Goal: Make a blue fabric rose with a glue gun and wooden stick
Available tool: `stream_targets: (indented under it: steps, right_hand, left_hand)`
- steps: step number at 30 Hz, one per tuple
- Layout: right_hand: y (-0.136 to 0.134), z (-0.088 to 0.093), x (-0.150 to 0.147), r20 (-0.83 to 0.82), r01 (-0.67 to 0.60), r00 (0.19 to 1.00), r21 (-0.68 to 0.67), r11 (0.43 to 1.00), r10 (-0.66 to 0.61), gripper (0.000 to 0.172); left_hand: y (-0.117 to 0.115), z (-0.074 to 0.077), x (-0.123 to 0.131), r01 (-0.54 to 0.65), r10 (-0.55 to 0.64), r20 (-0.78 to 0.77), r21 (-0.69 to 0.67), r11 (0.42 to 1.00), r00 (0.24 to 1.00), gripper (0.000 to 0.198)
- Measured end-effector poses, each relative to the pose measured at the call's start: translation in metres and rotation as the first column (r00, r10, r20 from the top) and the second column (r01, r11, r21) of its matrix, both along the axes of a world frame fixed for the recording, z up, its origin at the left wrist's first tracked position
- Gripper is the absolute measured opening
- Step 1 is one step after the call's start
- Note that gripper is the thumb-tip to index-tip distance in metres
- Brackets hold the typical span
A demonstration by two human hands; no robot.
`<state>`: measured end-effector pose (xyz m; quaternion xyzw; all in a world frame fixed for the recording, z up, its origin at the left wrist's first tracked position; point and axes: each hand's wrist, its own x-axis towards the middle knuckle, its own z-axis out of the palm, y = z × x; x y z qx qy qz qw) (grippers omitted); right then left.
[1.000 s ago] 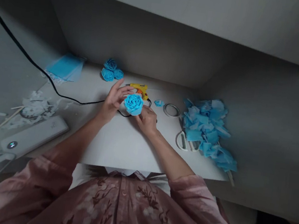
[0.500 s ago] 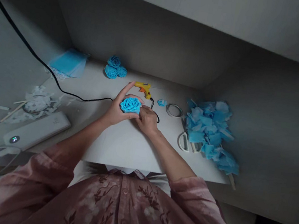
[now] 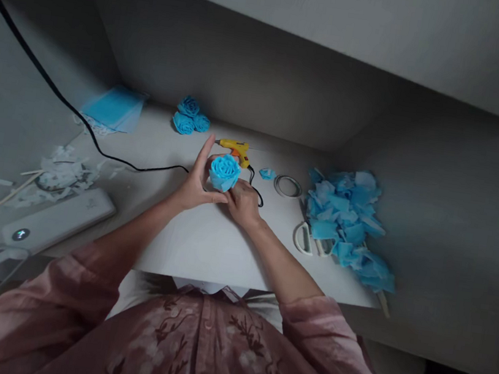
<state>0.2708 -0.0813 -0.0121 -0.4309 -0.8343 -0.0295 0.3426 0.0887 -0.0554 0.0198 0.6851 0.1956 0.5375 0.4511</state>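
A blue handmade rose (image 3: 224, 172) is held between my two hands above the middle of the white table, its side petals now showing. My left hand (image 3: 198, 183) curves around it, thumb at its lower edge, index finger stretched up, other fingers partly hidden behind. My right hand (image 3: 243, 202) is closed at the rose's underside; the part it grips is hidden. Just beyond lies a yellow glue gun (image 3: 235, 146) with an orange trigger. A small blue folded piece (image 3: 267, 173) rests to the right of my right hand.
Three blue roses (image 3: 187, 121) stand at the back, near blue face masks (image 3: 114, 107). On the right are a wire coil (image 3: 288, 186), white-handled scissors (image 3: 304, 238) and heaped blue scraps (image 3: 349, 204). White scraps (image 3: 63, 170) and a power bank (image 3: 62, 216) lie left; a black cord (image 3: 140, 169) crosses the table.
The rose has tilted more upright and shifted slightly right in my hands, showing its side. My left thumb has moved lower, towards its base. The view has shifted a little.
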Motion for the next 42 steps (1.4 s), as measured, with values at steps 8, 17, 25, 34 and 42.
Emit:
stream_targets:
  steps: [8, 17, 25, 34, 42]
  right_hand:
    - [-0.001, 0.000, -0.002, 0.046, -0.062, 0.997, -0.043, 0.997, 0.064, 0.036]
    - [0.002, -0.007, -0.001, 0.037, -0.060, 0.997, -0.043, 0.997, 0.062, 0.029]
    - [-0.003, 0.002, -0.004, -0.006, -0.068, 0.998, -0.064, 0.996, 0.068, 0.040]
    - [-0.001, -0.001, -0.003, -0.028, -0.094, 0.995, -0.088, 0.992, 0.092, 0.031]
    - [-0.002, 0.000, -0.008, -0.308, -0.105, 0.950, -0.148, 0.983, 0.055, 0.035]
  left_hand:
    - [0.005, -0.010, -0.001, 0.099, -0.104, 0.048, 0.089, 0.991, 0.993, 0.138]
    - [0.003, -0.012, -0.004, 0.002, -0.001, -0.005, 0.121, 0.993, 1.000, 0.113]
    - [0.011, -0.006, -0.001, 0.149, -0.163, 0.096, 0.139, 0.979, 0.982, 0.129]
    - [0.001, 0.000, -0.008, -0.033, 0.034, -0.009, 0.109, 0.994, 0.999, 0.093]
    - [0.006, -0.010, -0.008, -0.249, 0.270, -0.057, 0.239, 0.938, 0.961, 0.098]
